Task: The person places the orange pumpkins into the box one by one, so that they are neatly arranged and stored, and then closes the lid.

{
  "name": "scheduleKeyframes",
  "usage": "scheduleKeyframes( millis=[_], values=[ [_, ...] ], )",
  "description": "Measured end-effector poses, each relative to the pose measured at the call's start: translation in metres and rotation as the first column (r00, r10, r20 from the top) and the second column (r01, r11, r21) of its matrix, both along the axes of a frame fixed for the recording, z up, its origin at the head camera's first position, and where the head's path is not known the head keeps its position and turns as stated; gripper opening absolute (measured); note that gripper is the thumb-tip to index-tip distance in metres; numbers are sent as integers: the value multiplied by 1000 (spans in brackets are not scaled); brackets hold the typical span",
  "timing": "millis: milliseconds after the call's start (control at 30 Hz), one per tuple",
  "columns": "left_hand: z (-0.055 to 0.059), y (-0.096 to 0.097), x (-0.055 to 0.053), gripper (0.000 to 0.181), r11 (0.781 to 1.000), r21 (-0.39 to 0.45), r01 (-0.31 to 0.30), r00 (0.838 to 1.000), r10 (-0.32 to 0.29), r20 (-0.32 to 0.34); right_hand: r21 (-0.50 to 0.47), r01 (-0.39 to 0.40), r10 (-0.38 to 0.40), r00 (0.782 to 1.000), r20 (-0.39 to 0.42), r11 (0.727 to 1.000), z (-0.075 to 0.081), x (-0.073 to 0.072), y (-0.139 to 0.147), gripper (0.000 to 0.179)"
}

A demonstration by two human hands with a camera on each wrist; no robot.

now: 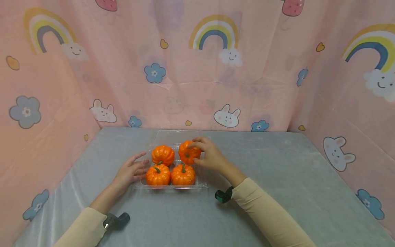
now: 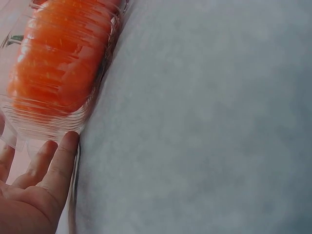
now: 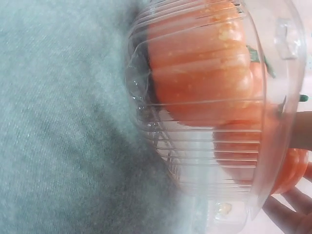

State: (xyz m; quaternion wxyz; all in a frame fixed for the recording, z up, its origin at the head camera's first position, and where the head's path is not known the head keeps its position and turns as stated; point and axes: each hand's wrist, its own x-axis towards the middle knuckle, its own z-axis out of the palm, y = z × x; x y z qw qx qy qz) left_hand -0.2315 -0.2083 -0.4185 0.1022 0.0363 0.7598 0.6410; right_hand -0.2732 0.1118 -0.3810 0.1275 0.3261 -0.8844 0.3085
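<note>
Well, one orange pumpkin (image 1: 188, 151) sits at the far right corner of a clear plastic box (image 1: 202, 186), the right hand's (image 1: 213, 156) fingers and thumb curved round it; whether it touches the bottom, I can't tell. Three other pumpkins (image 1: 158, 175) fill out the two rows. The left hand (image 1: 128, 171) rests loosely extended against the box's side, its fingers a little apart. Under everything lies a grey cloth (image 1: 262, 171) (smooth in the middle, faintly creased and shiny near the left edge). Around it, pink curtains (image 1: 265, 41) rise at the back and both sides, printed with rainbows (image 1: 213, 21), blue flowers (image 1: 160, 73) and white bunnies (image 1: 226, 118).
</note>
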Motion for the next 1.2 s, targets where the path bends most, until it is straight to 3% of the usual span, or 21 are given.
scheduleKeyframes(
  millis=[400,800,1200],
  values=[
    [0,0,0,54,1000,1,2,1000,-2,5,4,-35,35,998,-45,999,-3,-4,-1,47],
    [-1,0,0,53,1000,6,3,1000,-3,3,39,6,-7,1000,13,999,0,-2,-4,58],
    [0,0,0,53,1000,-5,2,1000,-2,1,65,20,-23,999,46,998,2,0,-5,53]
  ],
)
